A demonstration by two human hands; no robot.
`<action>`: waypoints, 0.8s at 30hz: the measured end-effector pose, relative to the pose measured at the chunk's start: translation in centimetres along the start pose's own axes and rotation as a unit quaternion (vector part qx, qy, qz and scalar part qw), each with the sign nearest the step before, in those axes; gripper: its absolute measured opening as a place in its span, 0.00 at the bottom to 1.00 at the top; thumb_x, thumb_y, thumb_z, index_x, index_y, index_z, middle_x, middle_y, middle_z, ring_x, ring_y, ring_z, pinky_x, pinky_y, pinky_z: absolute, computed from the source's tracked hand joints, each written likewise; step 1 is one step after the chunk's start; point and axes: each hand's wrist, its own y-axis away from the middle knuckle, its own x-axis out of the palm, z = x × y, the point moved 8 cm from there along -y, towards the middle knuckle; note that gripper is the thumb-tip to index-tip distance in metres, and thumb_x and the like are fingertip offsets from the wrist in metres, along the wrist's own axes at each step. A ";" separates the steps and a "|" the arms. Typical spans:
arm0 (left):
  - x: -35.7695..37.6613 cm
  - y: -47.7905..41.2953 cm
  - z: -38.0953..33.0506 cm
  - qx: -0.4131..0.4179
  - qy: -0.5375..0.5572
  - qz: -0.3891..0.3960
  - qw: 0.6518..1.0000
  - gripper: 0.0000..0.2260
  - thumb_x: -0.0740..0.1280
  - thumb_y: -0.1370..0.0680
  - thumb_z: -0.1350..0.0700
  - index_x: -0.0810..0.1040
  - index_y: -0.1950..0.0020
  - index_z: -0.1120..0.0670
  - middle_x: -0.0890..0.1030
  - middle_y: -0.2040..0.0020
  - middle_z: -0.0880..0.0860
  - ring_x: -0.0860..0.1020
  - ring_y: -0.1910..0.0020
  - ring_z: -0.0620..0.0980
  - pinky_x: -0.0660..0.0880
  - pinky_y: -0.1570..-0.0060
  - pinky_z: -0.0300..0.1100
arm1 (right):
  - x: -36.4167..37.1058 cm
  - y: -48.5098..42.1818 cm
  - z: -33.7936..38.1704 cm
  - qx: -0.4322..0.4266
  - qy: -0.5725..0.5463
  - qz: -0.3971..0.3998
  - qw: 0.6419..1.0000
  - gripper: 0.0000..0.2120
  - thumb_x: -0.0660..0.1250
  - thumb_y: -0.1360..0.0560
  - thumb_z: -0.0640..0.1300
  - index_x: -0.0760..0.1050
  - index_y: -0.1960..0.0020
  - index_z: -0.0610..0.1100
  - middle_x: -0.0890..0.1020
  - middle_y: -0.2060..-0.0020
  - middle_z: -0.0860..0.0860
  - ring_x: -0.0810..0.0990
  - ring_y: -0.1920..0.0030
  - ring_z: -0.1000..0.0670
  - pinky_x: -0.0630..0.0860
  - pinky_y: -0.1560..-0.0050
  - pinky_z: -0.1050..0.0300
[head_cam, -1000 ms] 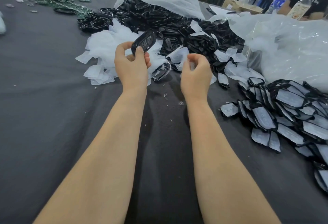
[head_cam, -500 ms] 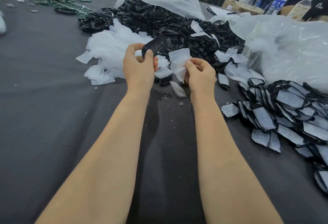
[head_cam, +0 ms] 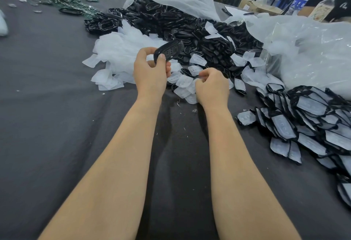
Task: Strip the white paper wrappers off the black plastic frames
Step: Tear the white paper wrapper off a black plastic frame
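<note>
We see our left hand [head_cam: 150, 72] grasping a glossy black frame [head_cam: 171, 49] between curled thumb and fingers, raised above the middle of the grey cloth desk [head_cam: 47, 106]. Our right hand [head_cam: 211, 86] is curled just above thin white wrappers [head_cam: 183, 81] lying there; whether it pinches one, we cannot tell.

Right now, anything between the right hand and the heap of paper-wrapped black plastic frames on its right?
Nothing visible blocks it. Only dark grey tablecloth separates the right hand from the heap of paper-wrapped black plastic frames; loose white paper wrappers lie left of it.
</note>
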 end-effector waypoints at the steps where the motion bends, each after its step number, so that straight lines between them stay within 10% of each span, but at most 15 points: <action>1: 0.0 0.0 0.0 0.000 0.000 0.000 1.000 0.08 0.62 0.20 0.62 0.71 0.54 0.49 0.77 0.66 0.50 0.76 0.72 0.38 0.77 0.64 0.34 | 0.0 0.0 0.1 0.002 0.021 0.002 1.000 0.15 0.59 0.24 0.38 0.76 0.39 0.43 0.80 0.44 0.48 0.76 0.42 0.48 0.67 0.52 0.61; 8: 0.0 -0.1 0.0 0.001 -0.002 -0.001 1.000 0.05 0.62 0.20 0.62 0.71 0.51 0.51 0.77 0.67 0.50 0.76 0.72 0.39 0.77 0.63 0.35 | 1.0 0.4 0.7 0.021 0.133 0.052 0.990 0.21 0.62 0.24 0.58 0.75 0.36 0.48 0.73 0.38 0.45 0.68 0.35 0.41 0.65 0.38 0.49; 16: 0.2 -0.1 0.0 0.003 -0.011 0.007 1.000 0.08 0.62 0.20 0.62 0.71 0.54 0.48 0.78 0.66 0.50 0.76 0.70 0.40 0.77 0.62 0.35 | 0.0 0.0 -1.0 0.091 0.196 0.074 0.974 0.16 0.59 0.21 0.48 0.72 0.35 0.45 0.67 0.32 0.42 0.62 0.31 0.40 0.61 0.34 0.46; 21: 0.2 -0.1 0.1 0.005 -0.020 0.011 1.000 0.08 0.62 0.20 0.61 0.71 0.54 0.48 0.78 0.66 0.50 0.77 0.70 0.40 0.77 0.62 0.35 | -0.5 0.0 -0.3 0.054 0.126 0.023 0.990 0.11 0.61 0.22 0.46 0.76 0.42 0.46 0.74 0.40 0.45 0.69 0.36 0.42 0.66 0.39 0.50; 24: 0.2 -0.1 0.2 0.002 -0.020 0.012 1.000 0.08 0.62 0.20 0.61 0.71 0.54 0.48 0.78 0.65 0.50 0.77 0.69 0.40 0.77 0.61 0.36 | -1.7 -0.3 0.1 0.027 -0.108 -0.034 0.993 0.05 0.64 0.24 0.40 0.75 0.49 0.42 0.78 0.55 0.50 0.77 0.51 0.49 0.71 0.52 0.60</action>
